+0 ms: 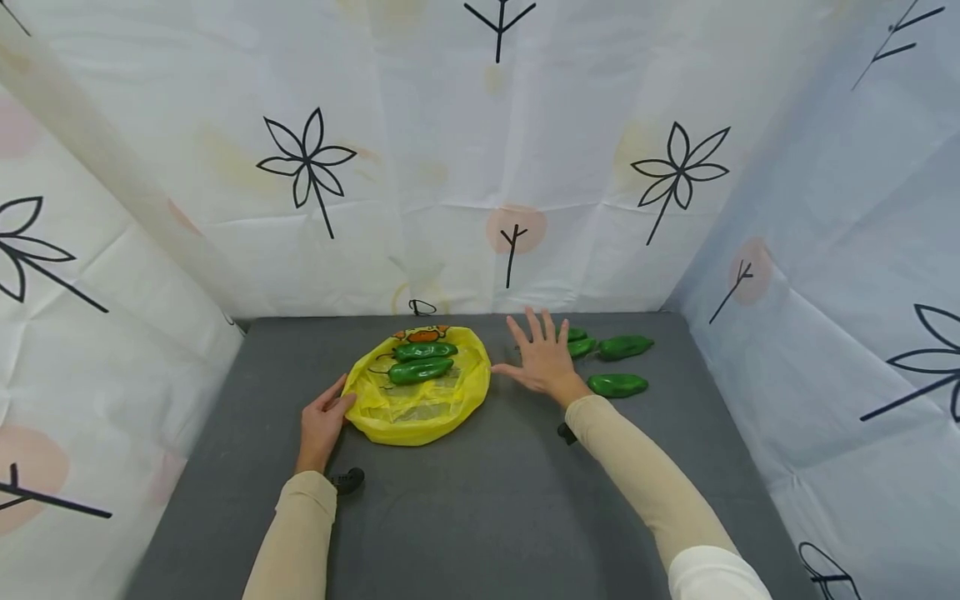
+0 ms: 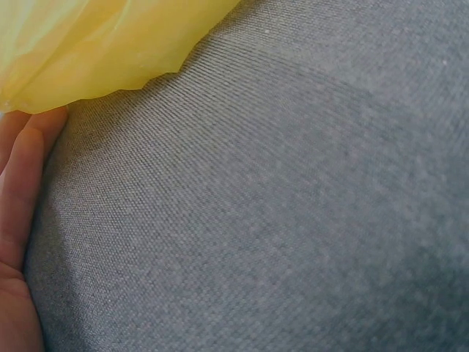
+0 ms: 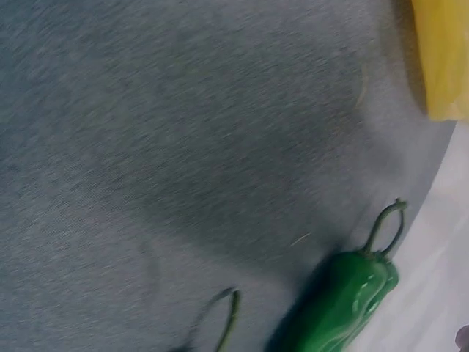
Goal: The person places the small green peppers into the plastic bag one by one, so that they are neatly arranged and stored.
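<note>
A yellow plastic bag lies with its mouth spread wide on the grey table, and two green peppers rest on it side by side. At the bag's left rim, my left hand grips the edge between thumb and fingers. In the left wrist view, fingers meet the bag's edge. My right hand hovers right of the bag, fingers spread and holding nothing. Beyond it lie several more green peppers, partly hidden by the hand. The right wrist view shows one glossy pepper with a curved stem.
The grey table meets a patterned white cloth at the back, with more cloth at both sides. Dark wrist straps show at both wrists.
</note>
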